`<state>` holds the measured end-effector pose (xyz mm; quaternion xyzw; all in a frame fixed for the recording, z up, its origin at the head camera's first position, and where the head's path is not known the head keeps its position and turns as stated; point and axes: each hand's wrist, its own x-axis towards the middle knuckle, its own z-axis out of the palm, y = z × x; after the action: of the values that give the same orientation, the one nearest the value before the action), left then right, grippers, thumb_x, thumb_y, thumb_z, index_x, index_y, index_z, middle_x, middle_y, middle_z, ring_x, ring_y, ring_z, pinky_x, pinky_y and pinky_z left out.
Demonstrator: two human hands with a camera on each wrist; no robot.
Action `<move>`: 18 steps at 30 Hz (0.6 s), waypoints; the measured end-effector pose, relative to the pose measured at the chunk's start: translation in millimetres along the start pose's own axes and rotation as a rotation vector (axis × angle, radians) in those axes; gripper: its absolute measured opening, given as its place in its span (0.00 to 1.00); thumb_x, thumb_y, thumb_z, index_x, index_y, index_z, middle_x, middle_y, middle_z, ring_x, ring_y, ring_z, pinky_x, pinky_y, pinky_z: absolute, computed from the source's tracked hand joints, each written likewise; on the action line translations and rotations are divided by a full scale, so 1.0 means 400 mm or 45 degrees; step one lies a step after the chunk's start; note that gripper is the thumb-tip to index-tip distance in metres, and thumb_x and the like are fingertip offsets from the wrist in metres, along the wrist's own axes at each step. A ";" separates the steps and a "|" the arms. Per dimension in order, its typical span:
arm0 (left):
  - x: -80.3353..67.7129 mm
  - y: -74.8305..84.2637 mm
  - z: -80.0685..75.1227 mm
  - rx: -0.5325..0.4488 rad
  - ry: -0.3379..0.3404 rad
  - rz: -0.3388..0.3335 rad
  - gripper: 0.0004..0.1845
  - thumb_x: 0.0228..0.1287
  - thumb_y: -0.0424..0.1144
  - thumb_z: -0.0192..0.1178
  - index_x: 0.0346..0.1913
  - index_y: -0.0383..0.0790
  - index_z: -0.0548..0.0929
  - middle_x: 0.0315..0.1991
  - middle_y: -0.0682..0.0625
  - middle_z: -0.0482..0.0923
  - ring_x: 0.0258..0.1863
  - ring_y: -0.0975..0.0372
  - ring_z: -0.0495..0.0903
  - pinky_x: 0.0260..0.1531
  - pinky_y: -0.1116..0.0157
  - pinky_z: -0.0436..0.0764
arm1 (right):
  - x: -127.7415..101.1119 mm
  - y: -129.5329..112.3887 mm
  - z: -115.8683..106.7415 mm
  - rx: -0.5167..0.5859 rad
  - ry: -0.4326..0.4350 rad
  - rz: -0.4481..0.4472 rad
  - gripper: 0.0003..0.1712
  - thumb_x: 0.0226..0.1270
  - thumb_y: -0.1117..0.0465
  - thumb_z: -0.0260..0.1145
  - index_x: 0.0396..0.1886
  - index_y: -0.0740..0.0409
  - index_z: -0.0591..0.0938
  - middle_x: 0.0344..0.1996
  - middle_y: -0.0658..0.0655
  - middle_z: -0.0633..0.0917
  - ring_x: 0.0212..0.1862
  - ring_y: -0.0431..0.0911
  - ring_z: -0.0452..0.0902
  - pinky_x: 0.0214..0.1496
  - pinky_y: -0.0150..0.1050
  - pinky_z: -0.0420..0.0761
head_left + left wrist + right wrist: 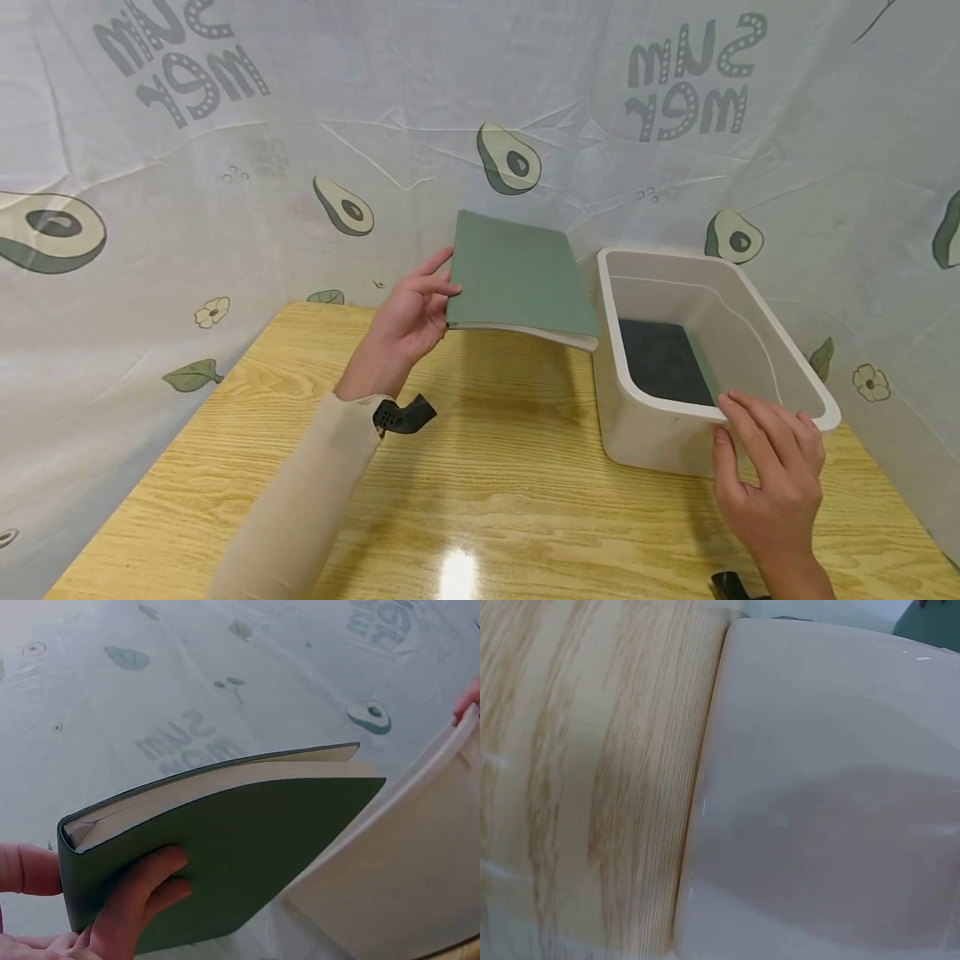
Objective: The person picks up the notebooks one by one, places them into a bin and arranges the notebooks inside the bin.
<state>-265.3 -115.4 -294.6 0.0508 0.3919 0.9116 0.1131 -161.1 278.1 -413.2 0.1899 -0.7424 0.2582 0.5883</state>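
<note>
My left hand (408,317) grips a green hardcover book (521,271) at its spine edge, holding it raised and tilted above the table. In the left wrist view, fingers press the lower cover of the book (247,847), and its cream pages are slightly parted from the upper cover. Just right of the book stands a white plastic bin (652,429). My right hand (776,471) holds the bin's near rim, fingertips over the edge and thumb outside. Inside the bin lies a flat dark item (663,358) beside a green strip (700,358); their kind is unclear.
The wood-grain table (465,467) extends under everything. Behind it hangs a pale curtain (420,100) printed with avocados and lettering, close to the bin's far side. A black strap device (405,415) sits on the left wrist.
</note>
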 end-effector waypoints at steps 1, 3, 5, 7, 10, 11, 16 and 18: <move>0.000 0.003 0.005 -0.004 -0.006 0.006 0.43 0.74 0.17 0.41 0.87 0.51 0.52 0.90 0.54 0.37 0.39 0.70 0.85 0.27 0.79 0.79 | 0.000 0.000 0.000 0.000 0.002 0.000 0.22 0.78 0.52 0.63 0.49 0.67 0.91 0.46 0.70 0.90 0.51 0.66 0.77 0.74 0.39 0.62; 0.002 0.009 0.016 -0.013 -0.011 0.012 0.43 0.74 0.17 0.41 0.87 0.51 0.51 0.89 0.53 0.40 0.38 0.69 0.86 0.29 0.78 0.81 | 0.000 0.000 -0.001 -0.001 0.000 0.003 0.22 0.78 0.53 0.63 0.49 0.67 0.91 0.46 0.70 0.90 0.51 0.66 0.77 0.75 0.39 0.62; 0.003 0.014 0.026 -0.016 -0.009 0.019 0.43 0.75 0.18 0.41 0.87 0.50 0.51 0.89 0.53 0.41 0.40 0.67 0.88 0.32 0.76 0.84 | -0.001 0.000 -0.001 -0.007 -0.005 0.004 0.22 0.78 0.53 0.63 0.49 0.67 0.91 0.47 0.70 0.90 0.51 0.66 0.78 0.75 0.39 0.62; 0.004 0.019 0.034 -0.015 -0.010 0.021 0.42 0.76 0.19 0.41 0.87 0.51 0.50 0.89 0.54 0.42 0.44 0.66 0.88 0.34 0.74 0.86 | -0.001 0.001 -0.002 -0.012 -0.010 0.005 0.22 0.78 0.53 0.63 0.49 0.67 0.91 0.47 0.70 0.90 0.52 0.66 0.78 0.75 0.39 0.62; 0.005 0.026 0.045 -0.013 -0.007 0.023 0.42 0.76 0.19 0.41 0.87 0.51 0.51 0.89 0.55 0.43 0.48 0.64 0.87 0.37 0.72 0.88 | -0.001 0.001 -0.003 -0.014 -0.019 0.009 0.22 0.78 0.52 0.63 0.49 0.67 0.91 0.47 0.70 0.90 0.52 0.66 0.78 0.75 0.39 0.61; 0.005 0.028 0.048 -0.012 -0.008 0.024 0.42 0.76 0.19 0.41 0.87 0.51 0.51 0.89 0.55 0.42 0.49 0.65 0.87 0.37 0.72 0.88 | -0.001 0.001 -0.003 -0.014 -0.022 0.010 0.22 0.78 0.52 0.63 0.50 0.67 0.91 0.47 0.70 0.90 0.52 0.66 0.78 0.75 0.39 0.61; 0.004 0.034 0.060 -0.032 -0.011 0.028 0.42 0.76 0.19 0.41 0.87 0.51 0.51 0.89 0.56 0.41 0.51 0.64 0.86 0.38 0.72 0.88 | -0.001 0.002 -0.002 -0.006 -0.019 0.013 0.22 0.78 0.52 0.63 0.49 0.67 0.91 0.47 0.70 0.90 0.52 0.66 0.78 0.76 0.40 0.61; 0.003 0.034 0.063 -0.040 -0.008 0.029 0.42 0.76 0.19 0.41 0.87 0.51 0.51 0.89 0.56 0.41 0.55 0.63 0.83 0.37 0.73 0.87 | -0.002 0.003 -0.002 -0.002 -0.014 0.012 0.22 0.78 0.52 0.63 0.49 0.67 0.91 0.47 0.70 0.90 0.52 0.66 0.78 0.75 0.40 0.62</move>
<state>-264.3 -106.5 -267.6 0.0565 0.3765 0.9187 0.1046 -161.1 279.5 -414.2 0.1873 -0.7469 0.2594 0.5829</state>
